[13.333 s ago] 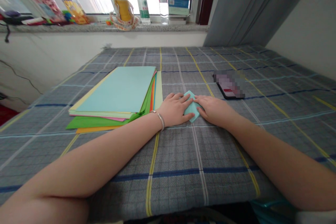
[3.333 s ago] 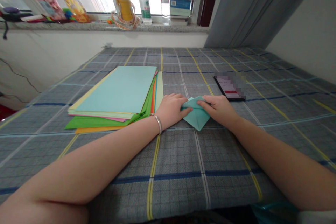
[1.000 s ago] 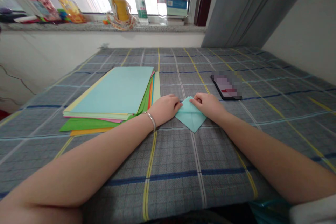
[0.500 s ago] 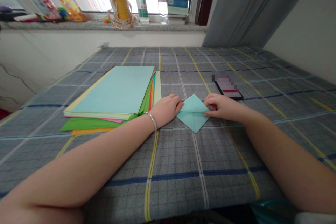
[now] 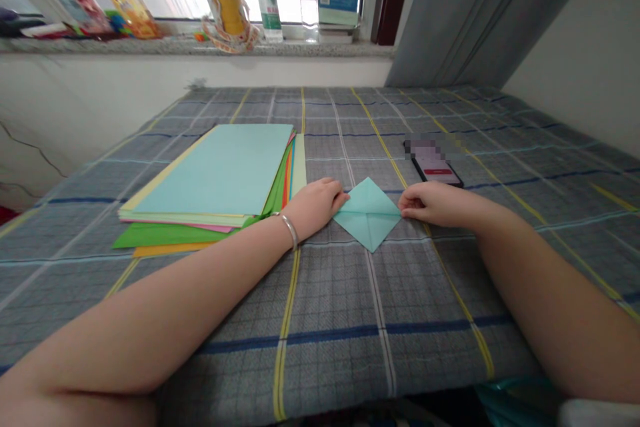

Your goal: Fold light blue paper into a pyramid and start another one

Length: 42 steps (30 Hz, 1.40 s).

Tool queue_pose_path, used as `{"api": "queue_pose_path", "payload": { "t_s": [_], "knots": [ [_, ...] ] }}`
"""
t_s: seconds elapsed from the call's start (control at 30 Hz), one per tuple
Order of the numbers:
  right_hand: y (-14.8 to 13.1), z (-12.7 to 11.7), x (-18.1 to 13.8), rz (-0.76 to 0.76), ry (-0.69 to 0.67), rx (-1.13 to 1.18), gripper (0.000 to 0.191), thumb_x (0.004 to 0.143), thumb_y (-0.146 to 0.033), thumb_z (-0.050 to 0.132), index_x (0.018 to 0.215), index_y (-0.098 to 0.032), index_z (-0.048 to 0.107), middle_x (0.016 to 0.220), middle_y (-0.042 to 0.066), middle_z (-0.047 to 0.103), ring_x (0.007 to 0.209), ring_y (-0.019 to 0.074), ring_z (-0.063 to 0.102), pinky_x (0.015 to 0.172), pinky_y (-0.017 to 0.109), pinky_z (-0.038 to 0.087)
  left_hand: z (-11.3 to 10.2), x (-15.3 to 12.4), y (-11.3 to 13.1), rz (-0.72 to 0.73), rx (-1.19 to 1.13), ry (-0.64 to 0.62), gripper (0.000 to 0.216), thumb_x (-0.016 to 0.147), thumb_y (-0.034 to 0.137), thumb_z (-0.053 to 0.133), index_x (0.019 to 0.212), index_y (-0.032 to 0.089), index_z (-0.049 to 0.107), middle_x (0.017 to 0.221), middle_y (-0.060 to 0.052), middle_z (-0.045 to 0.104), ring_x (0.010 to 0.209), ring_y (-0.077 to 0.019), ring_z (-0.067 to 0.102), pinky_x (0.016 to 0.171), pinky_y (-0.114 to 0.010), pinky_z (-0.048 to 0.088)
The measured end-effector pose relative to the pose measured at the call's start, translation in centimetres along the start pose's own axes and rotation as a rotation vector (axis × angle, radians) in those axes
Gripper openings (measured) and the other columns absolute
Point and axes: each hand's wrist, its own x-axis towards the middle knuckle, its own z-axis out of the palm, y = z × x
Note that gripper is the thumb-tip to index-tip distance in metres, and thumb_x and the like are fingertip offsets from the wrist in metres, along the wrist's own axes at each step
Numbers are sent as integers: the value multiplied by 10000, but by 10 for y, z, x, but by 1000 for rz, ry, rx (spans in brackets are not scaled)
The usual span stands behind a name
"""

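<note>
A light turquoise sheet of folded paper (image 5: 367, 217) lies on the cloth as a diamond, with a crease running across its middle and another from top to bottom. At its left corner, my left hand (image 5: 319, 205) has its fingers closed over the paper's edge; a silver bangle circles that wrist. My right hand (image 5: 425, 203) is closed at the opposite corner, thumb and fingers pinching the tip. The fingertips of both hands partly hide the corners they hold.
Left of the hands lies a stack of coloured paper (image 5: 215, 170), close to my left forearm. A phone (image 5: 436, 167) rests beyond my right hand. Checked cloth (image 5: 330, 307) covers the table. Bottles, boxes and packets line the windowsill (image 5: 165, 47).
My right hand has shifted slightly right, from over the paper's right part to the very tip of its corner. My left hand stays at the left corner.
</note>
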Motion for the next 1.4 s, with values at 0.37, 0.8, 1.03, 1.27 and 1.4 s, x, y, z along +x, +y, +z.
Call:
{"api": "queue_pose_path", "payload": {
  "t_s": [0.37,0.8,1.03,1.27,1.4],
  "knots": [
    [-3,-1,-2,51,26,57,125,778,-316,581,773,-202,634,626,9,586,569,152,516,520,273,374,-2,0,2,-36,42,-33,309,1004,340,391,872,143,589,850,-68,634,827,-199,602,760,-304,452],
    [-6,5,6,-3,95,150,217,822,-382,517,753,-197,607,666,13,576,615,154,511,586,288,391,6,3,4,56,-229,85,241,890,408,583,847,184,504,782,-12,572,774,-181,550,727,-297,436],
    [-5,9,7,-139,226,120,172,809,-342,587,870,-198,657,785,31,604,658,149,520,609,282,401,4,1,9,77,-271,94,212,902,323,545,766,195,445,747,1,543,729,-160,531,693,-279,408],
    [-13,18,12,-224,259,43,214,848,-348,587,709,-193,635,763,28,579,685,147,531,652,292,390,2,1,11,-8,-352,32,143,910,333,536,943,195,518,734,19,569,655,-148,533,617,-262,354],
    [-14,15,13,-118,230,95,254,838,-388,570,686,-196,635,759,42,636,722,174,573,677,303,417,2,2,15,-43,-298,16,181,905,362,551,953,188,540,775,-3,600,701,-166,563,628,-270,361]
  ]
}}
